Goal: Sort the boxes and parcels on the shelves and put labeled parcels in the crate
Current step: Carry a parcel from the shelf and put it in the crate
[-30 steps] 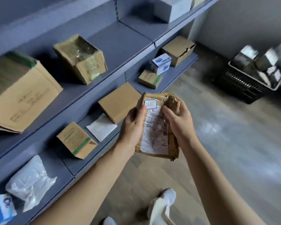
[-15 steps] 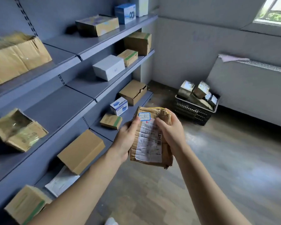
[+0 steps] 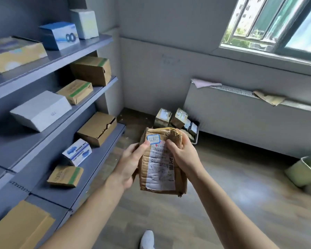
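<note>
You are holding a labeled brown parcel (image 3: 162, 162) upright, left hand (image 3: 131, 166) and right hand (image 3: 183, 155) each in a closed grip on its sides; next, carrying it to the crate (image 3: 196, 135) ahead.

We see open wooden floor (image 3: 223, 203) between us and the crate (image 3: 196, 133) by the far wall. On the left the shelves (image 3: 90, 169) stand close, their boxes near the edge. Parcels (image 3: 171, 117) already fill the crate, and a green bin (image 3: 305, 171) stands at right.
</note>
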`<action>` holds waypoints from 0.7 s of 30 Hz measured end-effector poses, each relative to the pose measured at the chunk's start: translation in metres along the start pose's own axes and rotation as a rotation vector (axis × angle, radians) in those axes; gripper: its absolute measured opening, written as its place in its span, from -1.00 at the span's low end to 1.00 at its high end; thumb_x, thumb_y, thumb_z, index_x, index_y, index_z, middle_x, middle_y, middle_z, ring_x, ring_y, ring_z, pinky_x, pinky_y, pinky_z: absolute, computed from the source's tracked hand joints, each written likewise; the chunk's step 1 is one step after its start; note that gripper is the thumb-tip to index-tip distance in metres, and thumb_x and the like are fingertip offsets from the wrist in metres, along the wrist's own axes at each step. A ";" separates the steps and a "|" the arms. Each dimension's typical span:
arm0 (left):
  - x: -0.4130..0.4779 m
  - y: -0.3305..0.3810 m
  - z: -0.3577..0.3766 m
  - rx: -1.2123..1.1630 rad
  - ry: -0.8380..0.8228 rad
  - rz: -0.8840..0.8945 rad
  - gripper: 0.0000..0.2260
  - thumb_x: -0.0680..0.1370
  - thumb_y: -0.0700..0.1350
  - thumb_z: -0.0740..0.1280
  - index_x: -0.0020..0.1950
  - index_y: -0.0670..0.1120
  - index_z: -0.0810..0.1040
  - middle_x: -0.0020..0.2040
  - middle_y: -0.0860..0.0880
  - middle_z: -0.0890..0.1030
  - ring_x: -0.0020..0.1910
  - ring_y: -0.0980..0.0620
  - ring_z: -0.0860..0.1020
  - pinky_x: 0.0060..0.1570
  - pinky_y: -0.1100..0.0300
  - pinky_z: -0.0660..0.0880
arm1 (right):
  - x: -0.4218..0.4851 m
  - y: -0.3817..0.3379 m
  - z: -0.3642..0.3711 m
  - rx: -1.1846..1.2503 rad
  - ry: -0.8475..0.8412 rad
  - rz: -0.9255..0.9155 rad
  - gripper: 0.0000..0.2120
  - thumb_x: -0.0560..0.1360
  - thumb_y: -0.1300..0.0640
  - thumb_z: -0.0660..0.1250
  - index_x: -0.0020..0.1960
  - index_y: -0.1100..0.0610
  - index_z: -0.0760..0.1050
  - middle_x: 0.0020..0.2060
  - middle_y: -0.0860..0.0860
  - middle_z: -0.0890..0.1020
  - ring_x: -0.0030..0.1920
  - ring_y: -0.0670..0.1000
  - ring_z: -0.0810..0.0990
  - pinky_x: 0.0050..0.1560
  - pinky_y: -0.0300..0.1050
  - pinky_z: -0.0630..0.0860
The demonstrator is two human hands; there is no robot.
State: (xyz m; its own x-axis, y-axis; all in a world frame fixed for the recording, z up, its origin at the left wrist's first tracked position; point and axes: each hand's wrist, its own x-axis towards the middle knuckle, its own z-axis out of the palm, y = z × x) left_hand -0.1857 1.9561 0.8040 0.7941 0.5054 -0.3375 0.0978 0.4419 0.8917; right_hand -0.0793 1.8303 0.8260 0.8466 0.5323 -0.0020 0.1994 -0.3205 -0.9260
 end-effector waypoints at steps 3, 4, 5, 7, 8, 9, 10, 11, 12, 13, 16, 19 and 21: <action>0.060 0.000 0.034 -0.019 -0.017 -0.070 -0.56 0.45 0.02 0.42 0.21 -0.24 0.56 0.06 -0.20 0.69 0.09 -0.17 0.65 0.21 -0.10 0.54 | 0.057 0.023 -0.025 -0.037 0.013 0.068 -0.78 0.57 0.17 0.34 0.05 -0.14 0.42 -0.07 -0.23 0.59 -0.02 -0.29 0.58 -0.14 -0.58 0.36; 0.079 -0.001 0.045 -0.020 -0.022 -0.091 -0.61 0.49 0.00 0.41 0.20 -0.24 0.56 0.05 -0.19 0.69 0.08 -0.16 0.66 0.21 -0.10 0.54 | 0.073 0.030 -0.034 -0.047 0.026 0.089 -0.79 0.57 0.16 0.34 0.11 -0.10 0.43 -0.02 -0.18 0.60 0.04 -0.19 0.59 -0.13 -0.58 0.36; 0.096 -0.001 0.056 -0.019 -0.027 -0.111 -0.66 0.52 -0.03 0.40 0.18 -0.23 0.57 0.04 -0.19 0.70 0.07 -0.15 0.66 0.20 -0.08 0.55 | 0.090 0.036 -0.043 -0.055 0.032 0.109 -0.78 0.57 0.15 0.34 0.17 -0.06 0.43 0.02 -0.14 0.60 0.07 -0.14 0.58 -0.13 -0.58 0.36; 0.126 -0.002 0.077 -0.011 -0.046 -0.138 -0.71 0.56 -0.05 0.37 0.16 -0.23 0.58 0.02 -0.19 0.70 0.02 -0.13 0.67 0.15 -0.05 0.57 | 0.120 0.048 -0.060 -0.064 0.034 0.156 -0.76 0.58 0.13 0.33 0.22 -0.02 0.43 0.07 -0.11 0.60 0.07 -0.12 0.57 -0.14 -0.58 0.35; 0.140 -0.003 0.086 -0.003 -0.050 -0.144 -0.72 0.56 -0.05 0.36 0.16 -0.22 0.58 0.01 -0.18 0.70 0.00 -0.11 0.67 0.12 -0.02 0.58 | 0.134 0.054 -0.068 -0.071 0.030 0.171 -0.74 0.58 0.12 0.33 0.25 -0.01 0.43 0.08 -0.11 0.59 0.08 -0.12 0.56 -0.14 -0.58 0.35; 0.154 -0.004 0.094 0.007 -0.046 -0.153 -0.73 0.57 -0.05 0.36 0.15 -0.21 0.57 -0.01 -0.17 0.71 -0.02 -0.10 0.68 0.09 0.00 0.59 | 0.147 0.059 -0.076 -0.085 0.019 0.180 -0.73 0.58 0.11 0.33 0.27 0.00 0.43 0.09 -0.11 0.59 0.09 -0.11 0.56 -0.13 -0.57 0.34; 0.169 -0.007 0.102 0.014 -0.041 -0.162 -0.74 0.57 -0.04 0.36 0.14 -0.20 0.56 -0.02 -0.16 0.71 -0.05 -0.09 0.68 0.05 0.01 0.59 | 0.162 0.065 -0.082 -0.101 0.007 0.188 -0.73 0.58 0.11 0.32 0.27 0.00 0.42 0.10 -0.10 0.59 0.09 -0.11 0.56 -0.11 -0.54 0.36; 0.184 -0.009 0.110 0.024 -0.039 -0.173 -0.74 0.57 -0.03 0.36 0.14 -0.18 0.55 -0.04 -0.14 0.72 -0.08 -0.07 0.68 0.01 0.02 0.58 | 0.177 0.072 -0.088 -0.112 -0.002 0.195 -0.74 0.58 0.11 0.32 0.25 -0.01 0.42 0.11 -0.10 0.59 0.09 -0.11 0.56 -0.08 -0.48 0.38; 0.198 -0.012 0.117 0.036 -0.039 -0.186 -0.75 0.57 -0.02 0.36 0.15 -0.15 0.54 -0.06 -0.11 0.72 -0.12 -0.05 0.67 -0.05 0.04 0.57 | 0.193 0.080 -0.094 -0.117 -0.010 0.203 -0.74 0.58 0.10 0.33 0.25 -0.02 0.42 0.12 -0.09 0.59 0.10 -0.11 0.56 -0.04 -0.39 0.40; 0.211 -0.015 0.124 0.058 -0.038 -0.204 -0.76 0.57 -0.01 0.35 0.15 -0.12 0.53 -0.09 -0.07 0.71 -0.16 -0.01 0.65 -0.11 0.08 0.55 | 0.207 0.088 -0.098 -0.122 -0.017 0.213 -0.73 0.58 0.09 0.33 0.26 -0.02 0.42 0.13 -0.08 0.59 0.11 -0.10 0.56 0.01 -0.31 0.41; 0.252 -0.023 0.141 0.115 -0.031 -0.243 -0.78 0.59 0.00 0.34 0.16 -0.08 0.52 -0.06 -0.04 0.69 -0.16 0.03 0.62 -0.18 0.15 0.51 | 0.251 0.113 -0.110 -0.142 -0.040 0.232 -0.65 0.57 0.06 0.35 0.34 0.02 0.43 0.15 -0.10 0.58 0.14 -0.10 0.54 0.10 -0.23 0.38; 0.300 -0.028 0.161 0.133 0.010 -0.269 -0.74 0.57 -0.01 0.36 0.19 -0.11 0.50 0.01 -0.10 0.68 -0.07 -0.03 0.61 -0.10 0.09 0.53 | 0.305 0.144 -0.124 -0.160 -0.109 0.253 -0.59 0.56 0.00 0.36 0.38 0.00 0.41 0.18 -0.11 0.59 0.19 -0.07 0.55 0.20 -0.13 0.44; 0.331 -0.033 0.176 0.104 0.064 -0.305 -0.71 0.56 -0.03 0.38 0.21 -0.11 0.47 -0.01 -0.11 0.67 -0.08 -0.05 0.60 -0.13 0.06 0.54 | 0.343 0.162 -0.133 -0.190 -0.169 0.256 -0.53 0.55 -0.03 0.37 0.42 0.00 0.38 0.22 -0.09 0.59 0.23 -0.04 0.55 0.26 -0.06 0.45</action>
State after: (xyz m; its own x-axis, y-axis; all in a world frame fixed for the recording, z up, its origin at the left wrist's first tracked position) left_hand 0.1794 1.9790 0.7161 0.6798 0.4082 -0.6093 0.3887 0.5039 0.7714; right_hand 0.3091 1.8567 0.7253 0.7904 0.5328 -0.3023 0.0926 -0.5917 -0.8008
